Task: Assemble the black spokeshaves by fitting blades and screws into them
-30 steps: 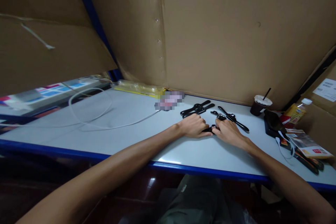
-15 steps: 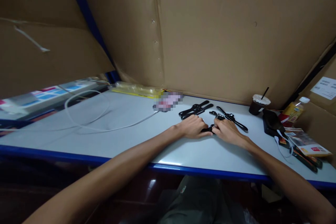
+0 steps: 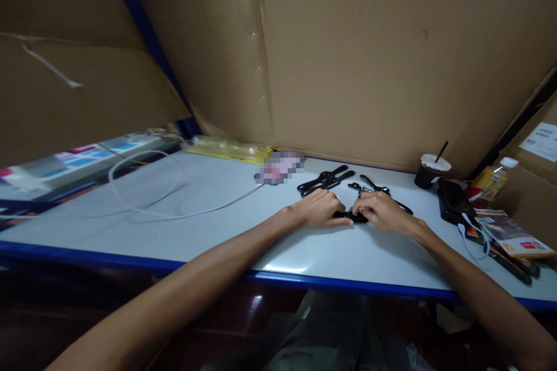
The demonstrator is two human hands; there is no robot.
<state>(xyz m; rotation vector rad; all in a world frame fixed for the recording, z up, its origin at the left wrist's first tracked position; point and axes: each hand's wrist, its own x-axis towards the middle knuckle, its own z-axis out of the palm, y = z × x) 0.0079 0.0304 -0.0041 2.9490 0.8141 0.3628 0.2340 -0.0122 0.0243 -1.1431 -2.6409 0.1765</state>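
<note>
A black spokeshave (image 3: 359, 218) lies on the table between my two hands. My left hand (image 3: 321, 208) is closed on its left end, with the thumb stretched along the near side. My right hand (image 3: 378, 210) has its fingers bent down over the middle and right part, hiding much of it. Two more black spokeshaves (image 3: 327, 178) lie crossed behind my left hand. Another spokeshave (image 3: 369, 182) lies slanted behind my right hand, partly covered by it, beside a small black and metallic part.
A lidded dark drink cup (image 3: 430, 173), a black box (image 3: 453, 200), a bottle (image 3: 495, 181), a packet (image 3: 513, 235) and a white cable crowd the table's right side. A pixelated pink item (image 3: 281, 167) on a cable lies left of centre. Cardboard (image 3: 348, 69) walls the back.
My right hand has shifted slightly right and its fingers have lifted and re-bent over the spokeshave, showing more of its middle. The left hand stays in place.
</note>
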